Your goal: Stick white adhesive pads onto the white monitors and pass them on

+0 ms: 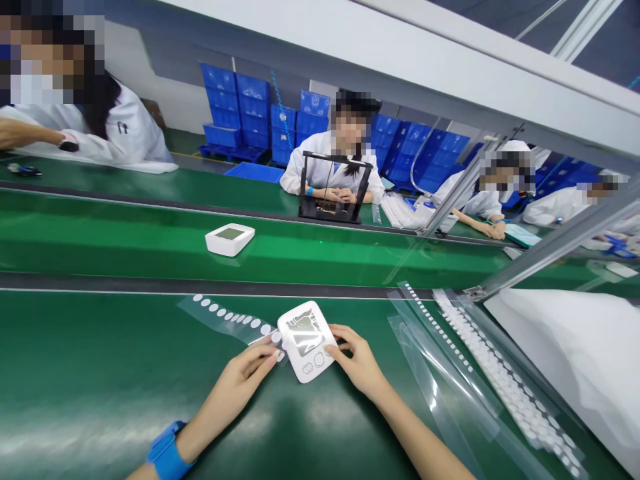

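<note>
A white device with a grey screen and outlined buttons [306, 340] is tilted above the green bench in front of me. My right hand [356, 360] grips its right edge, thumb on the front near the buttons and fingers behind. My left hand [253, 370] is at the device's lower left, thumb and forefinger pinched on the end of a clear strip of round white stickers [220, 312]. That strip stretches away to the upper left over the bench. A wide blue band [170, 450] circles my left wrist.
A second white device [230, 239] stands on the green belt [150, 233] beyond a dark rail. On the right lie clear sticker strips [435, 333], a pile of white stickers [505, 373] and a white sheet [575, 360]. A metal post [460, 183] slants up there. Co-workers sit opposite, behind a black frame [333, 187].
</note>
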Demonstrator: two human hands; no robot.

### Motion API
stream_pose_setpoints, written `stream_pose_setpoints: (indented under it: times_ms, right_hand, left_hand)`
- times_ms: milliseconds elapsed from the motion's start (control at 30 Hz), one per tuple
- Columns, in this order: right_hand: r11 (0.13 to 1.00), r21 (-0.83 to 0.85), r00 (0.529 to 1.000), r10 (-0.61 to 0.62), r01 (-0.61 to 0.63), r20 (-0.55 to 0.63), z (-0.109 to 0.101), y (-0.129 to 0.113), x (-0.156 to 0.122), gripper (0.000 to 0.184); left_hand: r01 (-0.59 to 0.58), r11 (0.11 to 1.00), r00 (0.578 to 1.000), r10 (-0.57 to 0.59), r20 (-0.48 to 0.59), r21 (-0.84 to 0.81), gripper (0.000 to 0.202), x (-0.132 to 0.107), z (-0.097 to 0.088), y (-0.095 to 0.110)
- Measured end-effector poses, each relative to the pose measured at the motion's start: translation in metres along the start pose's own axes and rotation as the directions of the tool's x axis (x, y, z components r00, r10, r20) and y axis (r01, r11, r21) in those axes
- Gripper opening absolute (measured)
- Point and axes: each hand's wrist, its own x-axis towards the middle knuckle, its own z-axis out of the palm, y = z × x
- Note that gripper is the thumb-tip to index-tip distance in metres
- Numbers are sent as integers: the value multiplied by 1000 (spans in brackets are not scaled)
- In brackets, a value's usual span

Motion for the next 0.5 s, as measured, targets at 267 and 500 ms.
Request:
stream_pose_setpoints:
  times_ms: [267, 500]
  right_hand:
    - [994, 87, 997, -69, 67, 23, 18, -23, -15, 40]
    - [988, -33, 988, 147, -148, -50, 10, -50, 90, 43]
  left_hand:
    - [-3, 986, 996, 17, 83, -170, 37, -1, -2, 8]
    - [-77, 960, 997, 71, -31, -270, 31, 0, -14, 4]
